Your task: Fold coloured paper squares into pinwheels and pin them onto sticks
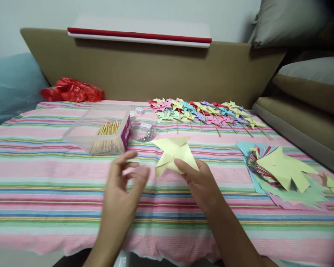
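My right hand [198, 180] pinches a pale yellow folded paper square [174, 153] by its lower right corner, holding it just above the striped cloth. My left hand [124, 185] hovers to the left of the paper with fingers loosely curled and apart, holding nothing. Straight ahead of that hand stands a clear plastic box [86, 128] with wooden sticks [107, 137] in it. A small heap of metal pins [143, 135] lies right of the box.
Several finished paper pinwheels [203, 111] lie in rows at the back. A stack of cut coloured paper [286, 174] sits at the right. A red plastic bag [72, 90] lies at the back left. A sofa backrest [144, 70] rises behind the striped cloth [58, 193].
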`<state>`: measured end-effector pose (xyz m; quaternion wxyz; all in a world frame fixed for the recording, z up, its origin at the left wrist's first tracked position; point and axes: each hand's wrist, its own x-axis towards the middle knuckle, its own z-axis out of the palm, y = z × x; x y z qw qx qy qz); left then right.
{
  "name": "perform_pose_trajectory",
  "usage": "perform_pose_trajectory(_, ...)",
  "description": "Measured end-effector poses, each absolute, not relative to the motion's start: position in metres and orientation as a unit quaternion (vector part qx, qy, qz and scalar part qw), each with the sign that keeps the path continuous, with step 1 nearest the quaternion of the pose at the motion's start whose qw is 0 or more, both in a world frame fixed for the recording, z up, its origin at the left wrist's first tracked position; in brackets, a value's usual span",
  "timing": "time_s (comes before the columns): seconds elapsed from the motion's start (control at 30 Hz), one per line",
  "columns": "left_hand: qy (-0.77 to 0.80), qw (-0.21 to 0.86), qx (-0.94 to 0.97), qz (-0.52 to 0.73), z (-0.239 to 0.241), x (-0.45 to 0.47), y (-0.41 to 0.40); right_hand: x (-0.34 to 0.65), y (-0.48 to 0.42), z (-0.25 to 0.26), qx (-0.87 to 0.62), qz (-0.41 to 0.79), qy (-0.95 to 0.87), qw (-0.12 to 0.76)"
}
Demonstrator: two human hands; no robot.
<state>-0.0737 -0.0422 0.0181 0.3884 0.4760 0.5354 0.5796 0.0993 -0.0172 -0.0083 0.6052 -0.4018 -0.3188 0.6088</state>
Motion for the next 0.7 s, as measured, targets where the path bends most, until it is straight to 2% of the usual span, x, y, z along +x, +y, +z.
perform_pose_trajectory(0.1, 0.474, 0.554, 0.452, 0.514, 0.004, -0.055, -0.038, 0.092, -0.02, -0.009, -0.391, 0.616, -0.302, 0.614)
perform_pose_trajectory(0.17, 0.425, 0.617, 0.419, 0.513, -0.002, -0.043, -0.038, 0.086, -0.022, -0.009, -0.383, 0.621, -0.288, 0.621)
perform_pose_trajectory(0.4, 0.396, 0.62, 0.281, 0.617, -0.006, -0.027, -0.038, 0.065, -0.03, -0.009, -0.365, 0.621, -0.245, 0.649)
perform_pose_trajectory(0.7, 0.373, 0.629, 0.206, 0.65, -0.012, -0.023, -0.035, 0.053, -0.032, -0.018, -0.4, 0.591, -0.278, 0.643)
